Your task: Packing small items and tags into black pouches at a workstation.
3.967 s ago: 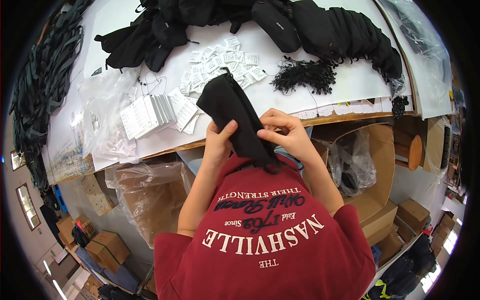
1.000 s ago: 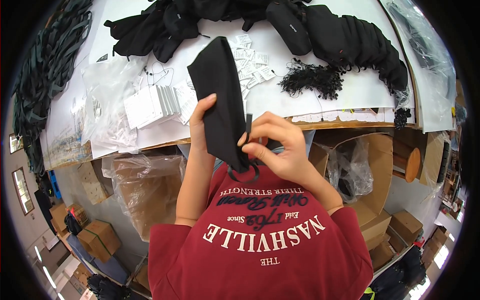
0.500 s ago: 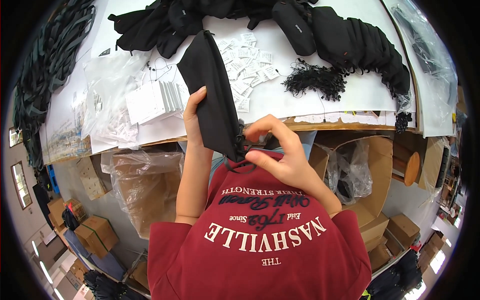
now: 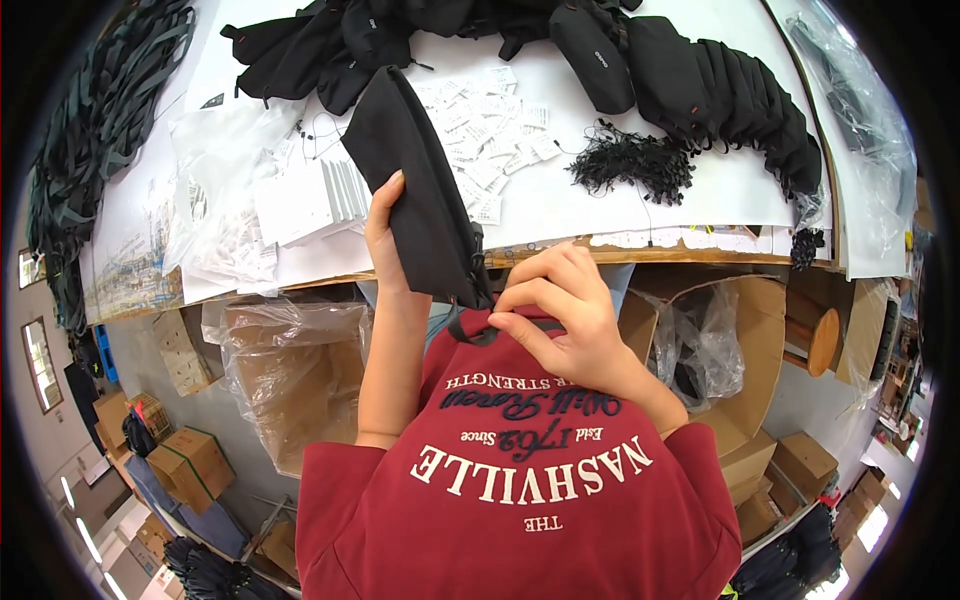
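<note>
A flat black zippered pouch (image 4: 425,195) slants over the table's front edge, its lower end close to my body. My left hand (image 4: 388,235) is closed around its left side, with the thumb lying on the black fabric. At the pouch's lower corner my right hand (image 4: 560,310) makes a pinch, thumb and forefinger together. Whatever lies between those fingertips is too small to make out. Black zipper cords (image 4: 478,255) hang along the pouch's right edge, and a black strap loop (image 4: 465,328) dangles under its lower end.
On the white table (image 4: 560,215) lie loose white tags (image 4: 485,130), a stack of white cards (image 4: 315,200), clear plastic bags (image 4: 220,190) and a heap of black cords (image 4: 632,160). Black pouches (image 4: 690,85) line the back. Open cardboard boxes (image 4: 755,340) stand below the front edge.
My right hand's fingers have drawn together into a pinch at the pouch's lower corner. The pouch has shifted slightly left, and the cords on its edge hang more freely.
</note>
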The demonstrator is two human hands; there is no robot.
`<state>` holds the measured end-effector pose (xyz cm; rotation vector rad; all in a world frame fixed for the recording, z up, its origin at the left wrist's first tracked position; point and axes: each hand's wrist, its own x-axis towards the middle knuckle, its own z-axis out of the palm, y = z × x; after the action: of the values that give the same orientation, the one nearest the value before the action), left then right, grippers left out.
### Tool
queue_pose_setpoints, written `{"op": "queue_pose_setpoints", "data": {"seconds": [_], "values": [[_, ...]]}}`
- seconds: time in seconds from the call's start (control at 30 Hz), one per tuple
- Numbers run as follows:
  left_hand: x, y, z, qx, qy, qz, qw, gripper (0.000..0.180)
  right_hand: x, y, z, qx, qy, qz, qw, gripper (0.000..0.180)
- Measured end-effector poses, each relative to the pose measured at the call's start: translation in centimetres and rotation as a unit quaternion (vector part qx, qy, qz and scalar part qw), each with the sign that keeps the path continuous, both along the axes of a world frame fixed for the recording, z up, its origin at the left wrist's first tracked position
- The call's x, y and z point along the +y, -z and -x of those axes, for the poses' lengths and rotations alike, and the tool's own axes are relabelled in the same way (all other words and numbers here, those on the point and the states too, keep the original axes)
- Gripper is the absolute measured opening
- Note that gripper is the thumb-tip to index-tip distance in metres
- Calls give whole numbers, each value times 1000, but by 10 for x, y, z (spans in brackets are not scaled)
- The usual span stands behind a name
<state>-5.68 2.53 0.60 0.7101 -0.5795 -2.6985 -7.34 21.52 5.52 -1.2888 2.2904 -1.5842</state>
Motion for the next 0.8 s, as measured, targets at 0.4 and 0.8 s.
{"op": "queue_pose_setpoints", "data": {"seconds": [0.4, 0.8], "values": [[1, -2, -8, 70, 87, -32, 993, 28, 1, -21, 25, 29, 5, -22, 999, 15], [-6, 13, -9, 70, 108, -22, 991, 27, -8, -12, 25, 58, -45, -40, 996, 14]]}}
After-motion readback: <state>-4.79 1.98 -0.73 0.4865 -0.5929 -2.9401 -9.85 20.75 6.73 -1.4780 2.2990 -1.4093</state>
